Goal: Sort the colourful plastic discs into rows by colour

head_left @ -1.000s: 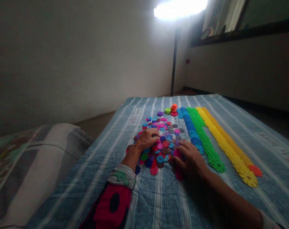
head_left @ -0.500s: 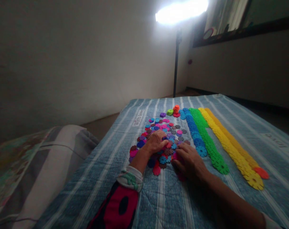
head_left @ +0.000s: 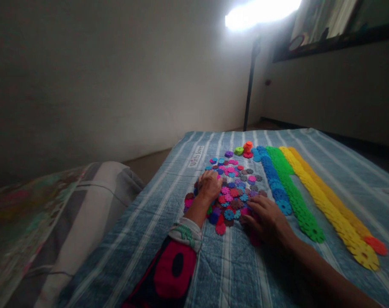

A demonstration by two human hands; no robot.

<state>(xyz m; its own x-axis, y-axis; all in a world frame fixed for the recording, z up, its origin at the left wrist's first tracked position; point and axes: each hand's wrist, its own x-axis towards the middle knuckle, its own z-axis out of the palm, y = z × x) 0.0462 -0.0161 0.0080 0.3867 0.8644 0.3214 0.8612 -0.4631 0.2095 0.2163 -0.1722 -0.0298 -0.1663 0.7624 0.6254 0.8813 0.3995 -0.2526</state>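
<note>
A loose pile of small notched plastic discs [head_left: 234, 192] in pink, red, blue, purple, brown and grey lies on a striped cloth. My left hand [head_left: 209, 185] rests on the pile's left side, palm down, its fingers bent over the discs and their tips partly hidden. At the right edge of the pile, my right hand [head_left: 266, 216] lies low with thumb and fingers apart, touching or just over pink discs. To its right run overlapping rows of discs: a blue row [head_left: 271, 173], a green row [head_left: 290, 192], a yellow row [head_left: 325, 205] and an orange-yellow row [head_left: 332, 192].
Small stacks stand beyond the pile: purple [head_left: 228, 154], lime green [head_left: 239, 151] and orange [head_left: 247, 146]. An orange disc [head_left: 376, 245] ends the outer row. The blue-white striped cloth [head_left: 143, 239] covers the surface. A lamp [head_left: 261, 15] glows behind; folded bedding [head_left: 95, 205] lies left.
My left hand has moved from the pile's middle to its left side, uncovering pink and red discs. My right hand stays at the right edge. The whole view has shifted slightly.
</note>
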